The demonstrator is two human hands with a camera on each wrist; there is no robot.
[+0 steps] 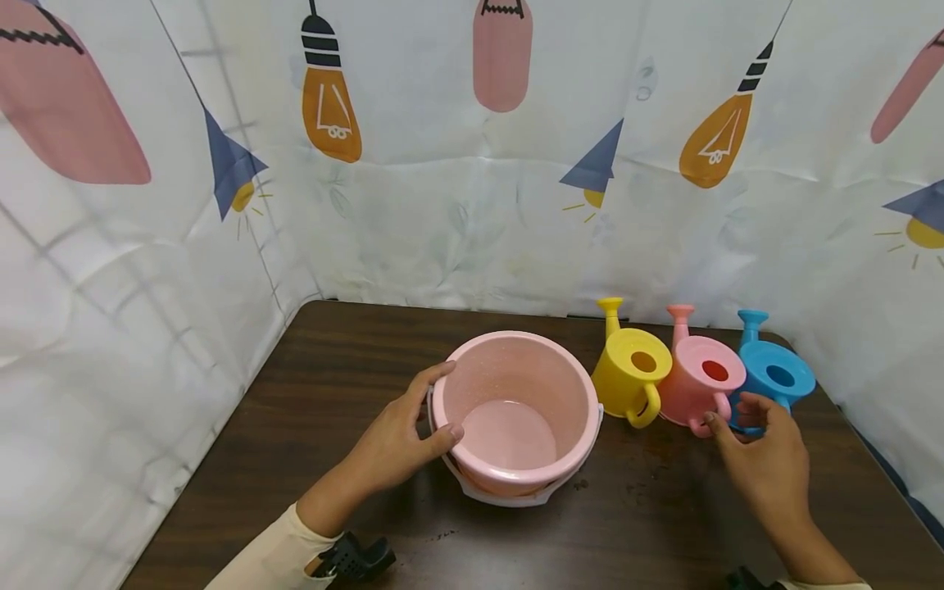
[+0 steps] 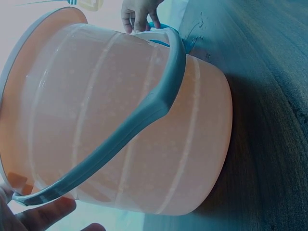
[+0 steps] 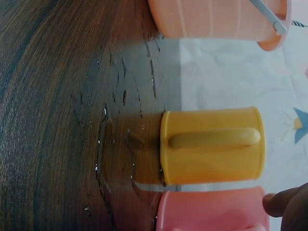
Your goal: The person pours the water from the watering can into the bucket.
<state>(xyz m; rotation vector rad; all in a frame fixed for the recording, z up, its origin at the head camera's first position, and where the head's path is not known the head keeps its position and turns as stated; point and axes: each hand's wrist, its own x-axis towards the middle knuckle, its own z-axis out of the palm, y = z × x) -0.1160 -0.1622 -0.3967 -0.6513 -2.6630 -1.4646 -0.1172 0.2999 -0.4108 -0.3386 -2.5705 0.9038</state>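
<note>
Blue watering can (image 1: pixel 774 356) partly hidden, left sleeve (image 1: pixel 274 553) cut off

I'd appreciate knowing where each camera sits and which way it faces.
Head: on the head, facing forward and down at the pink bucket, yellow watering can, pink watering can and blue watering can; left hand, right hand and forearms show.
Left wrist: worn there, facing the bucket's side and handle; part of the left hand shows, the right hand beyond.
Right wrist: worn there, facing the yellow watering can, bucket at top; part of the right hand shows.
Shared by head and left wrist: the bucket and both hands.
</note>
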